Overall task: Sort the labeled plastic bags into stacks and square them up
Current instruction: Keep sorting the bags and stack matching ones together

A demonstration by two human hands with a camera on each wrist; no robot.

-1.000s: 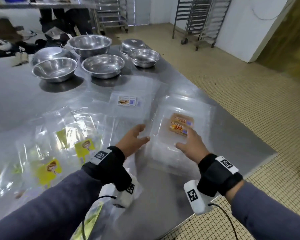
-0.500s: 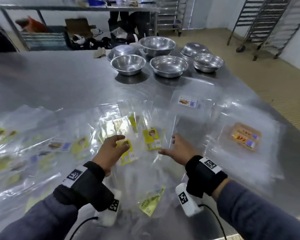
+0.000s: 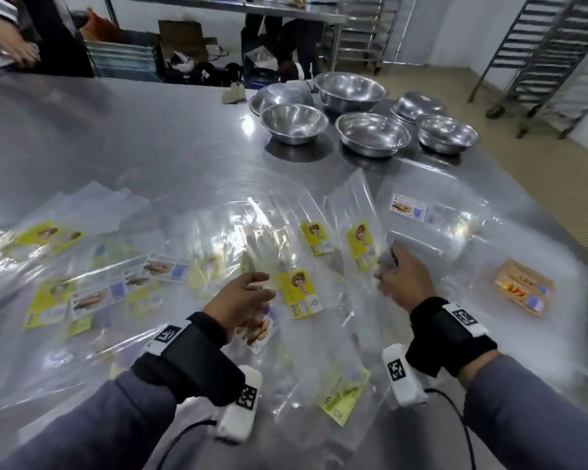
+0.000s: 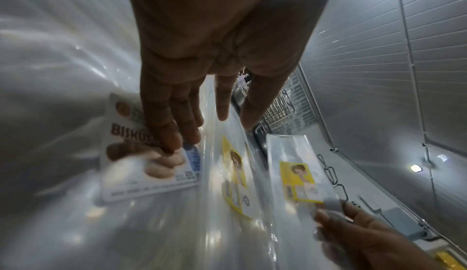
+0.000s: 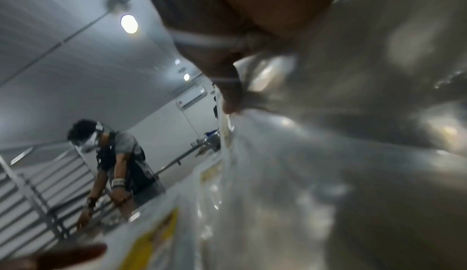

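Since a second ago we have swung left from the orange-labelled bag stack (image 3: 523, 291) to the scattered clear yellow-labelled plastic bags (image 3: 299, 293), left hand (image 3: 243, 300) spread, right hand (image 3: 403, 283) pinching one yellow-labelled bag (image 4: 299, 180), best lifted clear, label aligned.

At the far side of the steel desk (image 3: 157, 137) stand several metal bowls (image 3: 372, 134), close together; two more seem to lie upside down among them. Just beside them on the desk is a small tan object (image 3: 233, 95), too small to tell what. Beyond the desk a cardboard box (image 3: 182, 40) sits on the floor among dark bags. Wire racks (image 3: 550, 52) stand on the tiled floor (image 3: 540, 154) at the right. Another person (image 5: 118, 154) bends over a far desk.
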